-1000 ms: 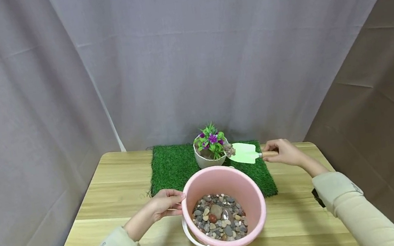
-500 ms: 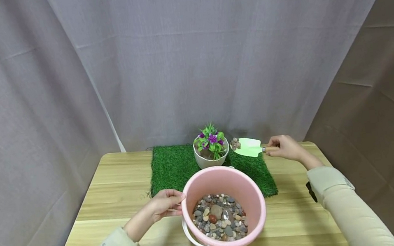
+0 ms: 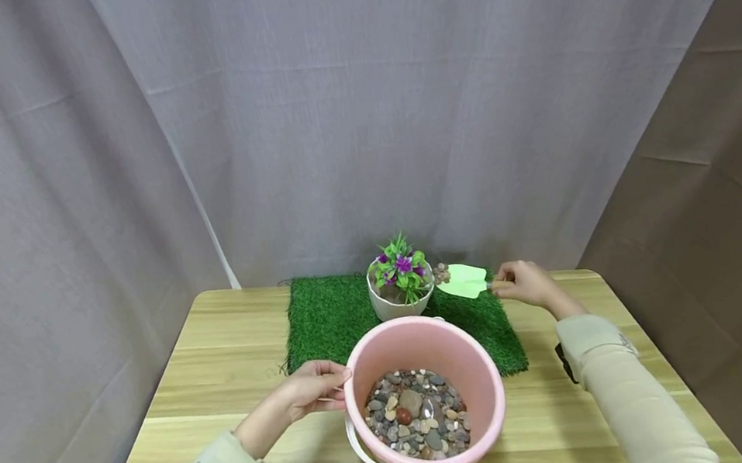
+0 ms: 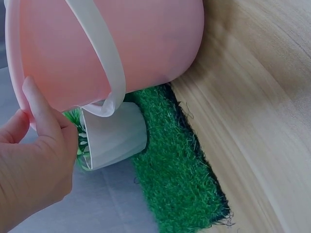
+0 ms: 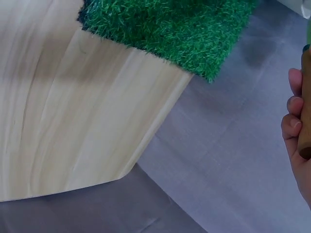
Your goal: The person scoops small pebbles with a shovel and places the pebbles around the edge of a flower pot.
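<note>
My left hand (image 3: 310, 389) pinches the rim of a pink bucket (image 3: 488, 404) between thumb and fingers, seen close in the left wrist view. Inside the bucket lies a bed of mixed pebbles (image 3: 412, 425). With my right hand (image 3: 526, 288) I grip the wooden handle (image 5: 306, 104) of a light green trowel (image 3: 464, 282). A small heap of brownish pebbles (image 3: 441, 274) sits on the trowel's tip, at the right rim of a white flowerpot (image 3: 391, 309). A plant with purple flowers (image 3: 403, 265) stands in that pot.
A green artificial grass mat (image 3: 326, 316) lies under the pot, partly behind the bucket. The wooden table (image 3: 221, 376) ends at a grey curtain (image 3: 346, 149) behind. The bucket's white handle (image 3: 368, 455) hangs down at its left side.
The trowel first drew back right, away from the pot, and has now come left to its rim again, pebbles still on it. My left hand stays on the bucket's rim.
</note>
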`<state>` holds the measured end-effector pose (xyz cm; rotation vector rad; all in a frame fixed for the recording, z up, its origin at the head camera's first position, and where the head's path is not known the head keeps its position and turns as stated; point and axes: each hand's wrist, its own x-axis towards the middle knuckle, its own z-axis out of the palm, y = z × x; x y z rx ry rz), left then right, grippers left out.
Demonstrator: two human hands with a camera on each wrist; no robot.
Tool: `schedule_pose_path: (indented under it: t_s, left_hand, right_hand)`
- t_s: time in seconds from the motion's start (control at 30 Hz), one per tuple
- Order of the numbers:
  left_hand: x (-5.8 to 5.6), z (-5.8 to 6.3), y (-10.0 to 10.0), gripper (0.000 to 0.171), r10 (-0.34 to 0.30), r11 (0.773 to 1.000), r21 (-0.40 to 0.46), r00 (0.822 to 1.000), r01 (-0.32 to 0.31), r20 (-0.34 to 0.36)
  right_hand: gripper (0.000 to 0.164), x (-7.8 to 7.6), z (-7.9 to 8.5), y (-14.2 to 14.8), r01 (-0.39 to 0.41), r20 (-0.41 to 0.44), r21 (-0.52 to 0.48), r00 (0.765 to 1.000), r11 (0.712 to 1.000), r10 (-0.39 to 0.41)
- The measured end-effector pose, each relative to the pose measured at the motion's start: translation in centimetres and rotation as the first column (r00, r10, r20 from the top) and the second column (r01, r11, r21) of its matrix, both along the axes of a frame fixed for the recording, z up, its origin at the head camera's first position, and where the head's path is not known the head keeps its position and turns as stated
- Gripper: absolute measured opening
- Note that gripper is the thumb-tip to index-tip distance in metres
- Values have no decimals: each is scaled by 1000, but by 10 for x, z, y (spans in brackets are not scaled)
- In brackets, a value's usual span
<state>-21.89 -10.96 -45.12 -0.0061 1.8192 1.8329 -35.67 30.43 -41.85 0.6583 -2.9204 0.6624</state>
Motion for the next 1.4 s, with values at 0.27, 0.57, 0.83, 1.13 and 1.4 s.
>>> schedule_pose_path:
  t_s: [0.27,0.57,0.83,1.13,1.4]
  left_hand:
    - [-1,1,-1,28,9,1000,-13,1000,-9,6]
    - [-2,1,-1,27,8,1000,-15,1000,-8,15]
    - [-1,5,-3,27,-2,1000,-3,1000,2,10]
    - [-2,4,-2,28,-1,1000,-13,1000,1,11]
    - [0,2,-2,25,-3,1000,-2,1000,3,27]
  right_hand:
    - [16,-5,1,-16,46,7,79,999,996,-46]
    - [17,-9,8,-30,71,11,151,997,986,-73]
    - [15,-11,15,-39,83,-19,210,997,974,-81]
    - [12,-12,26,-48,83,-16,307,997,948,-82]
    - [27,-11,31,-53,76,-18,355,997,932,-75]
